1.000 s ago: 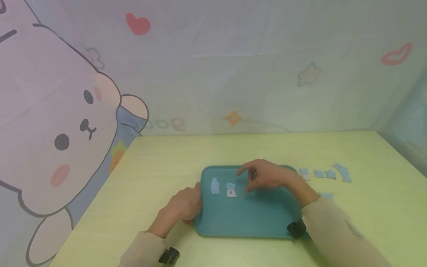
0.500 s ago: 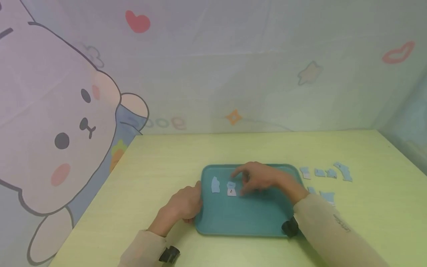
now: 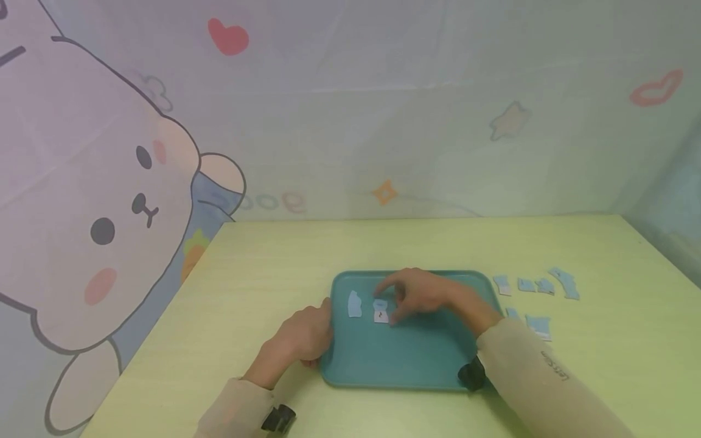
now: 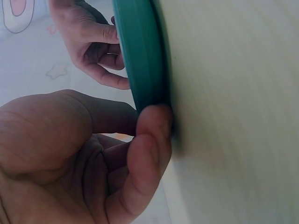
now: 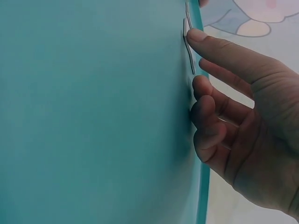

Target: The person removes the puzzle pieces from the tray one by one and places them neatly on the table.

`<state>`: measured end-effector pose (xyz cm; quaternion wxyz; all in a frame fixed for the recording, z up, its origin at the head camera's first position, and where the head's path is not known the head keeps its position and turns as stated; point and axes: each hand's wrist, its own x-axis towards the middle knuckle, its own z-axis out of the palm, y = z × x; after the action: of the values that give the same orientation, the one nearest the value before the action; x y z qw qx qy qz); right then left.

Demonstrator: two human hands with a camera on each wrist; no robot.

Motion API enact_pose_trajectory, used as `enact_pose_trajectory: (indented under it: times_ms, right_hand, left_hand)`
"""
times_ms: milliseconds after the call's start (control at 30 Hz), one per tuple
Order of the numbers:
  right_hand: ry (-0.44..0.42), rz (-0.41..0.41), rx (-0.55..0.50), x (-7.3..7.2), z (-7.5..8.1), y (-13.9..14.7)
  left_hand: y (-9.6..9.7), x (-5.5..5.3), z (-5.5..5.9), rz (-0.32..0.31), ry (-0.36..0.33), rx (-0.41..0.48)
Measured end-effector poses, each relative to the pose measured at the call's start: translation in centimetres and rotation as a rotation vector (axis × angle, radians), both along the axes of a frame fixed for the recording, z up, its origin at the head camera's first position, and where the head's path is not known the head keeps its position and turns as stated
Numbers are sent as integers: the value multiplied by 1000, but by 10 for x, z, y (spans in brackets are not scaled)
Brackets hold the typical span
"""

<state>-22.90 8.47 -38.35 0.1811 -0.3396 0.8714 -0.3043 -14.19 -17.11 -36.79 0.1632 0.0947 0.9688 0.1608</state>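
Observation:
My left hand (image 3: 308, 331) grips the left rim of the teal tray (image 3: 405, 371), thumb on one side and curled fingers under the edge in the left wrist view. Over the tray, my right hand (image 3: 418, 294) reaches in from the right, its thumb and forefinger apart. Their tips are right at the edges of a blue-and-white puzzle piece (image 3: 380, 315) with a small dark mark; a light-blue part adjoins its top. In the right wrist view the thumb tip touches the thin pieces (image 5: 189, 53) edge-on. Left of it lies a curved light-blue piece (image 3: 354, 304).
Several loose puzzle pieces lie on the pale yellow table (image 3: 263, 249) right of the tray, among them a long curved one (image 3: 565, 283) and a squarish one (image 3: 539, 326). A printed cloth (image 3: 339, 121) hangs behind the table.
My right hand has moved left across the tray, bringing thumb and forefinger to the blue-and-white piece. My left hand keeps its hold on the tray rim.

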Motion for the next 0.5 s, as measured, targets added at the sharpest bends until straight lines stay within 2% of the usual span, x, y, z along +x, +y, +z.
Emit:
enact_pose_trajectory:
  times_ms: [500]
  right_hand:
    - [16,-30,35,-1,-4,-6]
  left_hand:
    - [0,0,1,1,-4,-3]
